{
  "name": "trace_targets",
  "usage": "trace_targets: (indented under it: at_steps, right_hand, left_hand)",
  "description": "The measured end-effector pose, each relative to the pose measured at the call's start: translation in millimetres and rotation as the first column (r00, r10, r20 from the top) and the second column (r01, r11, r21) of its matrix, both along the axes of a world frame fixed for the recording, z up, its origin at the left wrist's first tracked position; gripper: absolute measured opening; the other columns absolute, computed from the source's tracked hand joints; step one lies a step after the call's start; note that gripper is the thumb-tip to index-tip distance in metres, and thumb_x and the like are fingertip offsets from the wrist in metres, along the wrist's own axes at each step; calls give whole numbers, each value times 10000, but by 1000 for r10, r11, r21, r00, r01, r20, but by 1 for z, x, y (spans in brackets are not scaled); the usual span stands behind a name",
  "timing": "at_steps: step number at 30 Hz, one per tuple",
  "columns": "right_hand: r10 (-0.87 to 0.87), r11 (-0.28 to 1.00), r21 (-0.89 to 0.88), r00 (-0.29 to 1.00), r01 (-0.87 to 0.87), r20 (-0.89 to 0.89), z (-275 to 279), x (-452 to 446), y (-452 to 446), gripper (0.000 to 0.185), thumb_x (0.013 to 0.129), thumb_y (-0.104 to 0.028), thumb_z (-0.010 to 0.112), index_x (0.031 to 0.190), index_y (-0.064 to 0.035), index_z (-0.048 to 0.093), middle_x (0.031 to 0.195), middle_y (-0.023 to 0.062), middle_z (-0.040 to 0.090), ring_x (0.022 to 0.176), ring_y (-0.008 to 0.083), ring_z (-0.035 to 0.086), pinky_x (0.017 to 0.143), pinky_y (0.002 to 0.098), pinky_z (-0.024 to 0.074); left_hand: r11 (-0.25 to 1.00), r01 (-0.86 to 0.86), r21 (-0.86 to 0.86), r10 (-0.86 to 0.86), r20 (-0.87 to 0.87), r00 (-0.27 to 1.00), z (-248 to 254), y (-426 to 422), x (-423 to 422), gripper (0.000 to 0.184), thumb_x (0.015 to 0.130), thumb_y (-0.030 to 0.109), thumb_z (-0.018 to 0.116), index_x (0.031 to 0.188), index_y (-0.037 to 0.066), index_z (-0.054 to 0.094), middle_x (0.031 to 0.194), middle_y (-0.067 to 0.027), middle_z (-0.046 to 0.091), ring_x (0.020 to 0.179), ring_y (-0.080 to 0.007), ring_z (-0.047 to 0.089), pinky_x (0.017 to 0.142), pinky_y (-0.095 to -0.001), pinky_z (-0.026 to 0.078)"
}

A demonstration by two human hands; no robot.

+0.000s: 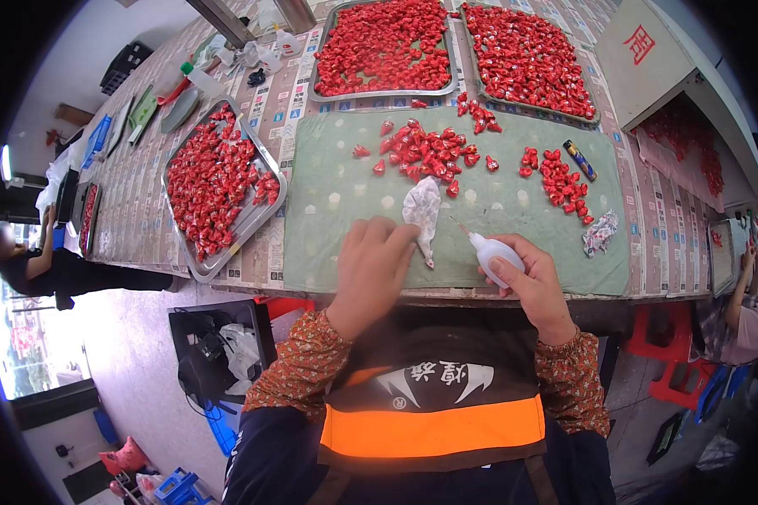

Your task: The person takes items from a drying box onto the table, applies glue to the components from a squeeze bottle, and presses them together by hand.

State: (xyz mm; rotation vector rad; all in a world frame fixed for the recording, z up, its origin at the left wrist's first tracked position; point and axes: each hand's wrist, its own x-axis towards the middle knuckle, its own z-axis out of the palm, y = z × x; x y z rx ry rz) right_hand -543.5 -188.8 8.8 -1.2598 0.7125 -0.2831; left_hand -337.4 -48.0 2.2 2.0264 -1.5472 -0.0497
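In my right hand (535, 282) is a small white squeeze bottle (497, 257), gripped between thumb and fingers. Its thin needle tip points up and to the left. My left hand (375, 263) is bent over the green cloth (328, 194), its fingers drawn together. Whatever those fingers hold, if anything, is hidden. Their tips are beside a crumpled white patterned rag (423, 210), and I cannot tell whether they grip it. Beyond the rag is a loose pile of small shiny red pieces (429, 151). A smaller red group (562, 181) sits to the right.
Metal trays full of red pieces stand at the left (274, 172), back (313, 84) and back right (594, 114). Right of the small group are a dark lighter-like cylinder (579, 160) and another crumpled rag (600, 234). An open-fronted box (657, 50) stands far right. Other people are at both sides.
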Motion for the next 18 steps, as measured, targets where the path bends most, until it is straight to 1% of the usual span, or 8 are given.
trace_targets:
  at_steps: [4, 7, 9, 10, 12, 13, 15, 18]
  right_hand:
    - [0, 1000, 14, 1000, 0, 13, -3, -1, 0, 332, 933, -165, 631, 1220, -8, 572, 896, 36, 660, 732, 48, 572, 581, 179, 445]
    - [12, 1000, -18, 1000, -11, 12, 0, 0, 1, 326, 930, -161, 638, 1213, -11, 577, 896, 33, 660, 732, 48, 574, 582, 179, 446]
    - [28, 999, -28, 1000, -28, 5, 3, 0, 3, 311, 931, -182, 655, 1177, -4, 588, 933, 11, 623, 776, 46, 566, 638, 192, 471]
    - [27, 999, -28, 1000, -27, 5, 3, 0, 3, 311, 931, -182, 655, 1177, -4, 588, 933, 11, 623, 776, 46, 566, 638, 192, 471]
    - [31, 999, -24, 999, -31, 10, 3, -1, 3, 305, 929, -176, 659, 1168, 0, 590, 948, 8, 613, 778, 47, 564, 668, 195, 478]
    - [31, 999, -22, 999, -31, 10, 3, -1, 3, 305, 929, -176, 659, 1168, 0, 590, 948, 8, 613, 778, 47, 564, 668, 195, 478]
    - [30, 999, -23, 1000, -30, -7, 2, -1, 3, 293, 928, -169, 659, 1160, -2, 595, 949, 6, 610, 789, 50, 561, 684, 200, 481]
    - [18, 998, -62, 1000, -18, -1, 1, 1, 5, 285, 926, -158, 659, 1155, 0, 596, 951, 5, 604, 802, 52, 554, 693, 200, 475]
  left_hand:
    - [1000, 21, 5, -21, -2, 1000, 1, 2, 2, 192, 838, 74, 639, 1025, 112, 646, 900, -79, 552, 859, -285, 506, 768, -395, 420]
    - [999, 25, 29, -25, -5, 1000, 2, 2, 2, 191, 836, 76, 640, 1022, 119, 648, 923, -86, 553, 881, -288, 507, 785, -397, 418]
    - [999, 24, 31, -25, 13, 1000, 2, 3, 2, 227, 834, 90, 650, 1059, 105, 632, 983, -99, 559, 929, -296, 509, 814, -409, 408]
    - [999, 25, 32, -26, 13, 1000, 1, 2, 2, 227, 834, 90, 650, 1059, 105, 632, 983, -99, 559, 929, -296, 509, 814, -409, 408]
    - [998, -48, -49, 49, 33, 998, 0, -1, 3, 273, 840, 137, 658, 1102, 83, 604, 1041, -110, 561, 975, -304, 511, 840, -416, 395]
    - [998, -47, -48, 49, 33, 998, 2, -3, 2, 273, 840, 137, 658, 1102, 83, 604, 1041, -110, 561, 975, -304, 511, 840, -416, 395]
    - [987, -161, -10, 161, 94, 982, 6, -9, 2, 312, 847, 189, 660, 1124, 67, 583, 1066, -113, 566, 997, -307, 512, 841, -416, 388]
    - [988, -156, 19, 152, 150, 977, 1, -20, 5, 321, 845, 214, 661, 1125, 76, 586, 1052, -107, 565, 989, -303, 514, 829, -412, 385]
